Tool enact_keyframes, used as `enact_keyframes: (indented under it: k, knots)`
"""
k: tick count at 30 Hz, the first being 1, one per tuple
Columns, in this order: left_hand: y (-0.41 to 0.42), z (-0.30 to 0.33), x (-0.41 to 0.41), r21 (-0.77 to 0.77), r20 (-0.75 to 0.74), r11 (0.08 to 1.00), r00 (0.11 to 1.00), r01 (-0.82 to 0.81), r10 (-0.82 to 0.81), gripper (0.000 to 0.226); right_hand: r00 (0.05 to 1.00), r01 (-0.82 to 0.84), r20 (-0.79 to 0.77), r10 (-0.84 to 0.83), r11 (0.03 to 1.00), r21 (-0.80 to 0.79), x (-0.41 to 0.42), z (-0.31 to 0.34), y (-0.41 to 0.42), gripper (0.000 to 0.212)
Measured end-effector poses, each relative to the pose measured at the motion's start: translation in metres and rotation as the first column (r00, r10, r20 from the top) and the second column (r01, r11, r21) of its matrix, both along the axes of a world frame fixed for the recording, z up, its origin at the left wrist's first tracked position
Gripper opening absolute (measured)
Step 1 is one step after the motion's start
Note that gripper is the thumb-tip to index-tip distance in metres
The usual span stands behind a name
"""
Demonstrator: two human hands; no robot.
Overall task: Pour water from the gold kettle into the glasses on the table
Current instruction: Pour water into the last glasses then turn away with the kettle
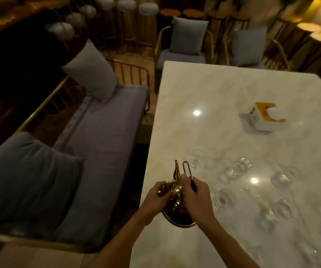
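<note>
grip: my right hand [195, 198] curls round gold kettle [177, 202] handle, left hand [158, 196] pinches lid to steady it | kettle lower centre, at table [223, 89] near edge, spout twd closest glass [198, 158] | other glasses [241, 165] lower right, pour not begun

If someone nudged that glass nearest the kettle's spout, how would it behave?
The glass looks thin and clear, so probably fragile. On the glossy marble table it would likely slide easily. It seems taller than wide, so a high push might tip it.

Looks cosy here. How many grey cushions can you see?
4 cushions: two on the bench left of the table, one on each chair beyond it. More may be hidden.
</note>
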State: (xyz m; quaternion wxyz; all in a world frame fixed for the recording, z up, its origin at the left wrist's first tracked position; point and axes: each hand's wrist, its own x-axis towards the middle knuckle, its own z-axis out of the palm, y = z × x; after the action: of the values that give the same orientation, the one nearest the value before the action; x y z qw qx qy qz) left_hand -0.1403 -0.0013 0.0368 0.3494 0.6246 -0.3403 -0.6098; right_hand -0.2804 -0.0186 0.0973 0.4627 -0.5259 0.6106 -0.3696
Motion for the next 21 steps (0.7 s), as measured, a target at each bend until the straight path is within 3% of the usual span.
enact_keyframes:
  k: [11, 16, 21]
  knots:
    - [-0.017, -0.039, 0.015, 0.039, 0.026, 0.938, 0.938, 0.345, -0.346, 0.077, 0.962, 0.239, -0.137, -0.235, 0.971, 0.020, 0.025, -0.031, 0.022, 0.034]
    - [-0.026, -0.058, 0.019, 0.021, 0.043, 0.907, 0.906, 0.420, -0.420, 0.099, 0.954, 0.262, -0.164, -0.253, 0.964, 0.040, 0.026, -0.058, 0.029, 0.030]
    - [-0.029, -0.073, 0.021, 0.006, 0.040, 0.891, 0.890, 0.454, -0.454, 0.104, 0.953, 0.280, -0.136, -0.272, 0.959, 0.043, 0.028, -0.070, 0.036, 0.028]
